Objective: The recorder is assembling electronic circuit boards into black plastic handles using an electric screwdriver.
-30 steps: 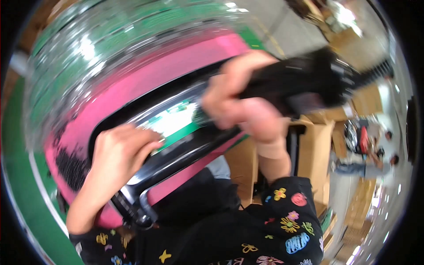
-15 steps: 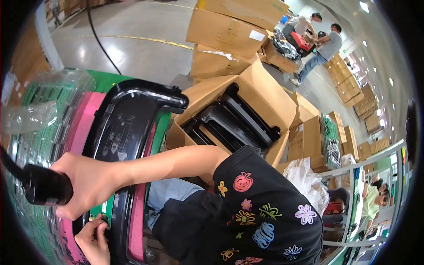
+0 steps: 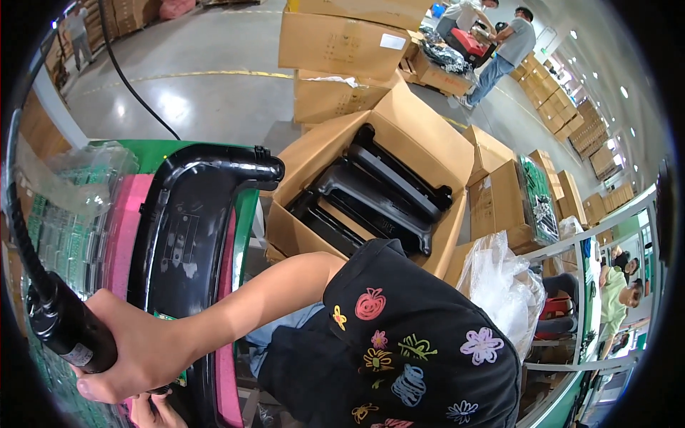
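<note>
A long black plastic housing [image 3: 189,214] with a curved end lies on pink foam [image 3: 123,246] at the left. My right hand [image 3: 146,346] is wrapped round a black electric screwdriver [image 3: 68,328], held tilted over the housing; its tip is hidden. Parts of a green circuit board [image 3: 183,378] show inside the housing under my right wrist. Close by, at the lower edge, my left hand [image 3: 158,414] has its fingers bent together beside the board. The fingertips are partly covered, and what they pinch is not visible.
Stacked clear trays [image 3: 68,221] of green boards lie to the left. An open carton [image 3: 371,135] with several black housings stands beyond my right arm. Plastic bags [image 3: 496,292] and a metal frame [image 3: 564,250] are at the right. Two people work on the far side.
The view has shifted, so the housing and cartons sit differently in it. My right hand and the screwdriver appear lower, now covering more of my left hand's fingertips.
</note>
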Available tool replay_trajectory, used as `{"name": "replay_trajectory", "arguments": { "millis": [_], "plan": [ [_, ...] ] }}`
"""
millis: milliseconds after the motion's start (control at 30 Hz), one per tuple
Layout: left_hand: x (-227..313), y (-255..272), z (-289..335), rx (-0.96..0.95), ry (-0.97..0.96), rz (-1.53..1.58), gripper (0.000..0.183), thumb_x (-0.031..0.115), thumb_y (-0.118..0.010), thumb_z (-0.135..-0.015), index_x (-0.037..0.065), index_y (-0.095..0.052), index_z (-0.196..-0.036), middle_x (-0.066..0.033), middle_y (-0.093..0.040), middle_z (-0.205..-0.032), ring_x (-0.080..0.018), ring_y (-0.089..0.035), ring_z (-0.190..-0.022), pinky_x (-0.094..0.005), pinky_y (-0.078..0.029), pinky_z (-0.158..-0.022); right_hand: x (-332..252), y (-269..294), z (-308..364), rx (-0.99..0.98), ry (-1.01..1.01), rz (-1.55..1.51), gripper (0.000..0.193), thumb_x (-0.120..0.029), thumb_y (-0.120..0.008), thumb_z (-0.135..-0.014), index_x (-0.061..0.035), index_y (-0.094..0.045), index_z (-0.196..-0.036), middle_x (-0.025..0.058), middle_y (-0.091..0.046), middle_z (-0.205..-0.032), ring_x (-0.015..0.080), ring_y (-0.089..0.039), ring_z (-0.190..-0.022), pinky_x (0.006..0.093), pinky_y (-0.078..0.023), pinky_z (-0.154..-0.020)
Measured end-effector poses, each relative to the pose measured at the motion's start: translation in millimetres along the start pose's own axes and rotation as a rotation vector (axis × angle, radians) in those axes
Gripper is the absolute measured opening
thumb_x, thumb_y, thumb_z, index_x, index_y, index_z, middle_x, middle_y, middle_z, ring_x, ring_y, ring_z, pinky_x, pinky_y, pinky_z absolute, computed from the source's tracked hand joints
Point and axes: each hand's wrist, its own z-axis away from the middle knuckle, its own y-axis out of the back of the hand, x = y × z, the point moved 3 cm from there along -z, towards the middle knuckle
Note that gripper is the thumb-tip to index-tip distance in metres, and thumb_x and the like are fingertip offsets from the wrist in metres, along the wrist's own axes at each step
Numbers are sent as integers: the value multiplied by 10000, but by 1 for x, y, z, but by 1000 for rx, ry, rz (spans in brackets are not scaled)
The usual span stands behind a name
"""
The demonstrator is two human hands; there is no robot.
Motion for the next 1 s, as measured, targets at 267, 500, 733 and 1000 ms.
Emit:
{"name": "replay_trajectory", "arguments": {
  "millis": [267,500,733,1000],
  "plan": [
    [-44,-4,21,-37,183,446,260,166,-592,-930,-70,-649,-835,-140,-698,-789,-120,-582,-536,-253,-404,-480,-24,-6,0,-30,33,-120,229,-175,-729,-757,-26,-561,-797,5,-579,-705,90,-538,-623,250,-443,-576],
    [-10,-6,-1,31,32,439,162,9,-768,-677,3,-609,-705,-84,-651,-639,-178,-621,-548,-276,-469,-520,-26,-3,11,-35,86,-266,130,-74,-639,-838,7,-540,-858,39,-557,-690,73,-534,-512,231,-442,-485],
    [-5,-2,0,16,-22,361,233,163,-828,-674,12,-663,-740,-76,-656,-677,-211,-634,-572,-297,-498,-541,-25,1,14,-202,87,-219,328,-334,-634,-918,-71,-478,-1039,31,-530,-707,144,-519,-609,312,-404,-619],
    [-8,3,-3,96,-73,356,283,189,-832,-660,2,-645,-761,-77,-646,-677,-217,-638,-578,-302,-490,-526,-18,3,8,-213,120,-244,355,-411,-617,-917,-86,-503,-1004,9,-546,-681,140,-531,-580,317,-402,-600]
  ]
}}
